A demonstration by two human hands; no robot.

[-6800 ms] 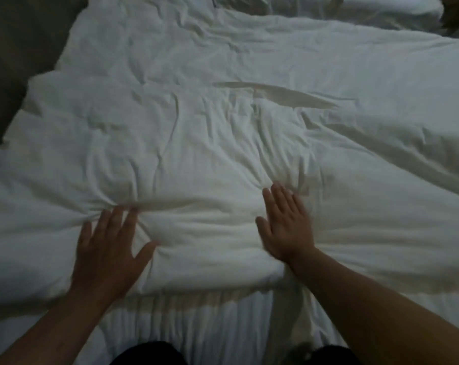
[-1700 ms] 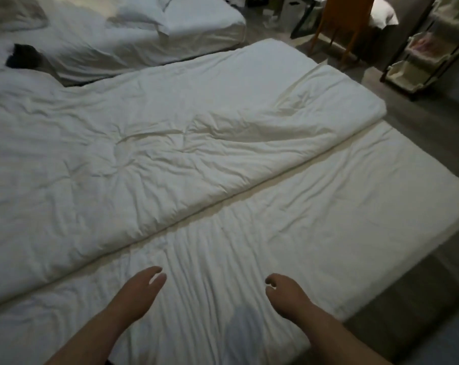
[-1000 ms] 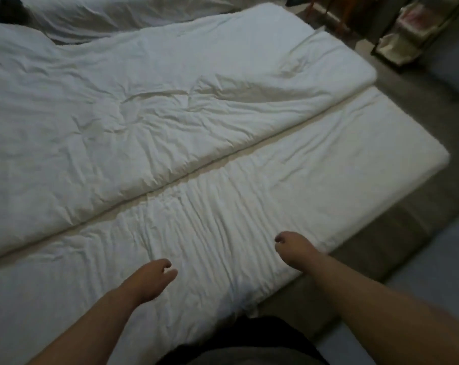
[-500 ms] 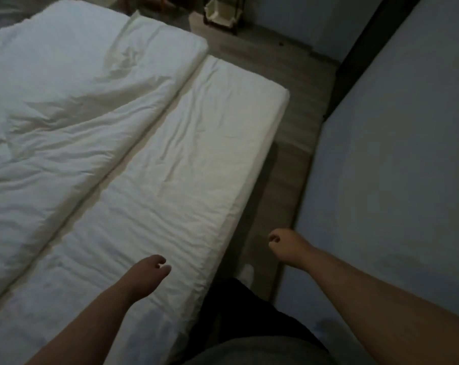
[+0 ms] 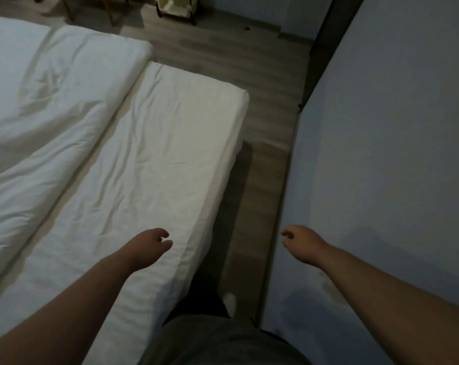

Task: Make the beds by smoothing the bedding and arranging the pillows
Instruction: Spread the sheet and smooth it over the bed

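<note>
The duvet [image 5: 46,101], puffy and deeply creased, lies at your left and leaves a strip of finely wrinkled sheet [image 5: 157,159] bare. You've turned away from it toward the plank floor [image 5: 257,180] and the smooth wall [image 5: 394,154]. Your left hand [image 5: 146,248] hovers over the sheet's edge and your right hand [image 5: 300,246] over the floor, both loosely curled and holding nothing. You're probably walking on, so this bed looks unfinished.

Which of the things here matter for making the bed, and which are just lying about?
Part of the job: thick white duvet; wrinkled white fitted sheet on the mattress; left hand and right hand, both holding nothing.

Just lying about: cream plastic cart; brown wooden chair legs; grey plank floor; plain blue-grey wall.
</note>
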